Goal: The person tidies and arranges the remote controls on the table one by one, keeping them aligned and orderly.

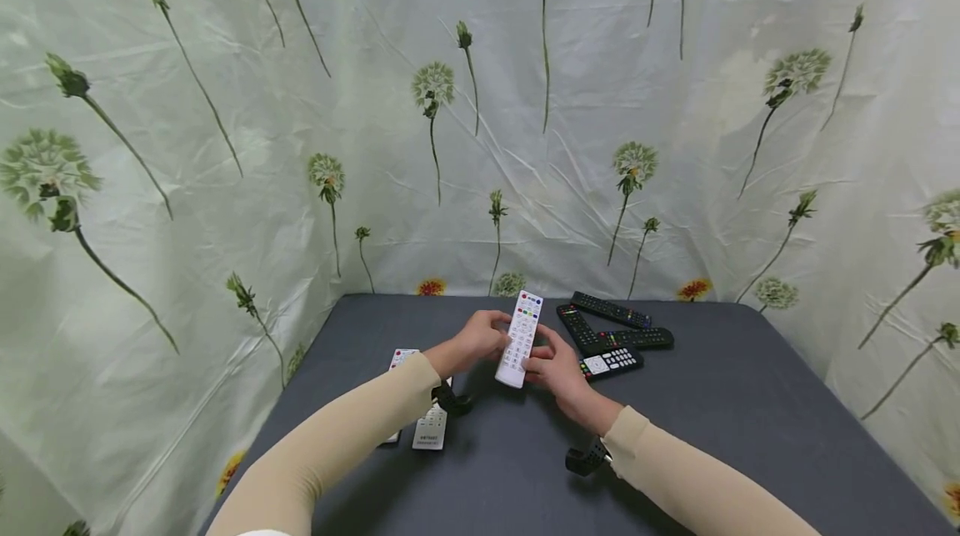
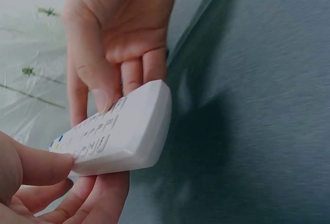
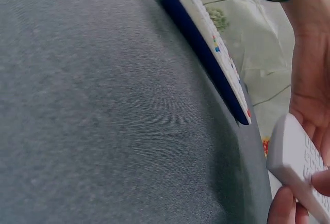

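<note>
A white remote control with rows of buttons is held above the dark table between both hands, tilted with its button face toward me. At its left edge, my left hand pinches it. My right hand grips the lower right side, thumb near the edge and fingers behind. Seen in the left wrist view, the white remote shows its blank lower end, with the right thumb on its long edge. In the right wrist view, only part of the remote shows at the lower right.
Two light remotes, one white and one dark-edged, lie partly behind my left forearm. Several black remotes lie in a loose, overlapping group right of the hands. A flower-printed curtain hangs behind the grey table.
</note>
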A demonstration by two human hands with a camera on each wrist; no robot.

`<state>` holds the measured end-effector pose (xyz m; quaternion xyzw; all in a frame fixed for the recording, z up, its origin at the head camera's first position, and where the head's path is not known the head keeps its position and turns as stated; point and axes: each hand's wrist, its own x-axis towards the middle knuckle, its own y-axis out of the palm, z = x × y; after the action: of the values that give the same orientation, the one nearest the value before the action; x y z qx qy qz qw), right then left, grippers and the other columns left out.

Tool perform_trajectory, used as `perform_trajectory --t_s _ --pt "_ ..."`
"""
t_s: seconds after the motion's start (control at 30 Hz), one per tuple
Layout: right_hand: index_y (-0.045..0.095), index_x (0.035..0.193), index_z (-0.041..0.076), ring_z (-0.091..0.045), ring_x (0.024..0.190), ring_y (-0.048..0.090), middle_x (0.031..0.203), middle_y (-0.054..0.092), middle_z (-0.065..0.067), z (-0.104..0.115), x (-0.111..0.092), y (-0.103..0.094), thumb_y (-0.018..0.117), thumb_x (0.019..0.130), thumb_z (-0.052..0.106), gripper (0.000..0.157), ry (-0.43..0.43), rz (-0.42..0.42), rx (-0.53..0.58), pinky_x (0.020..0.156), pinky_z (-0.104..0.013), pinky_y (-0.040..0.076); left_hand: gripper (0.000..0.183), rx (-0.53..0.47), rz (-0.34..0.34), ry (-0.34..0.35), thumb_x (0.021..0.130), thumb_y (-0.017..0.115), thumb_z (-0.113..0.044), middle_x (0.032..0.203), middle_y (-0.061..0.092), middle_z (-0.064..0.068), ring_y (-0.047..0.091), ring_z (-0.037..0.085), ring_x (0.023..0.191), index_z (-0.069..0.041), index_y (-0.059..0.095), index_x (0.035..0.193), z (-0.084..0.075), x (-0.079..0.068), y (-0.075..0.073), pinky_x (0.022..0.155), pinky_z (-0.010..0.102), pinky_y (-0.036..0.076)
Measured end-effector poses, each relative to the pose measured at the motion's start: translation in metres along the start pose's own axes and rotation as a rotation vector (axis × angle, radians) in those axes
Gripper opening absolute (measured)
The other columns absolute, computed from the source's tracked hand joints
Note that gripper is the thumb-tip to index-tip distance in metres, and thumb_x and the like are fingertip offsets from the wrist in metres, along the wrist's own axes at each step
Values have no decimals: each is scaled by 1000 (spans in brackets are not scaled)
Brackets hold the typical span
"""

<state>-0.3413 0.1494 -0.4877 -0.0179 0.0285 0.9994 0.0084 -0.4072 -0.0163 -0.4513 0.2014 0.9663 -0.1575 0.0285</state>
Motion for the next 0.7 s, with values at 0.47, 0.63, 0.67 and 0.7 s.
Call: perform_trajectory --t_s 0.47,0.63,0.67,0.7 --pt "26 159 15 -26 90 70 111 62 -24 2 -20 11 72 85 -4 89 -11 204 -74 78 -42 59 50 -236 24 -62 95 49 1 112 65 20 68 30 95 6 47 144 11 -52 -22 79 48 58" --pt "24 159 11 -25 86 69 107 63 -23 -3 -21 16 73 83 -5 92 -7 249 -73 77 -42 60 52 -337 30 -87 100 44 -14 126 59 26 64 34 106 9 40 147 14 -66 -27 88 50 55" --pt "24 159 11 -24 84 69 106 63 -23 -5 -22 17 74 82 -5 92 -3 257 -77 76 -42 60 54 -360 33 -96 102 42 -18 130 56 27 62 36 111 9 37 148 15 -69 -28 91 51 54" --pt "24 159 10 -24 83 69 105 63 -22 -6 -22 18 74 82 -6 93 1 266 -81 75 -42 60 56 -392 38 -109 103 40 -22 134 53 30 59 39 117 8 34 150 17 -71 -28 94 53 51"
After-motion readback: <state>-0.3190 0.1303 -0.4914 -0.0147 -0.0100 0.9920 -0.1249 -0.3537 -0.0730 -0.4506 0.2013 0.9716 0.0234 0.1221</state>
